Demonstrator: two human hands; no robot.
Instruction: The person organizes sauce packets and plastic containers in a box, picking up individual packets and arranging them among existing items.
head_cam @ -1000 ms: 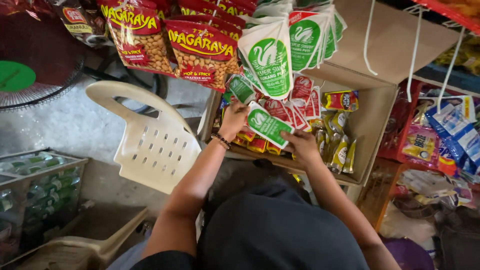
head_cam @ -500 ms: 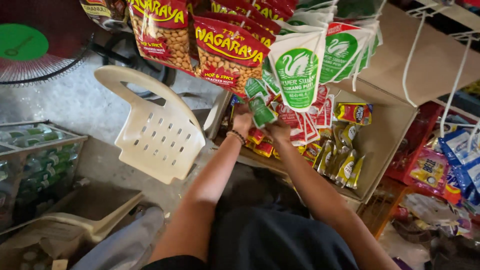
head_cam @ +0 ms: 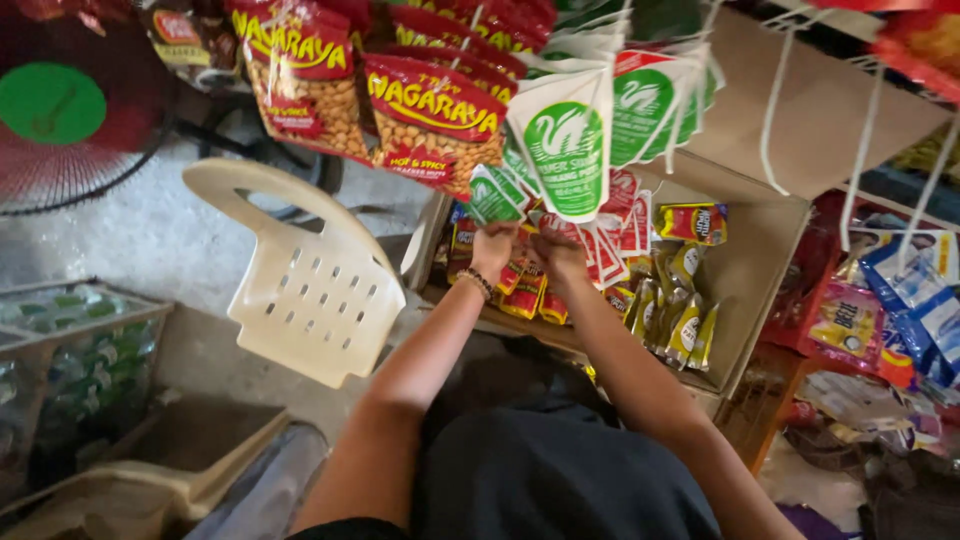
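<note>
A cream plastic chair [head_cam: 310, 290] is standing on the grey concrete floor [head_cam: 130, 235] left of the hands, with a red fan [head_cam: 60, 110] sitting farther left.

Fingers of the left hand [head_cam: 492, 245] and right hand [head_cam: 560, 255] curl out of sight behind the green sachets [head_cam: 495, 195]; grip not resolvable. Red fan [head_cam: 70, 110] cut by the left edge. Cardboard box [head_cam: 770, 260] floor mostly buried under packets.
</note>
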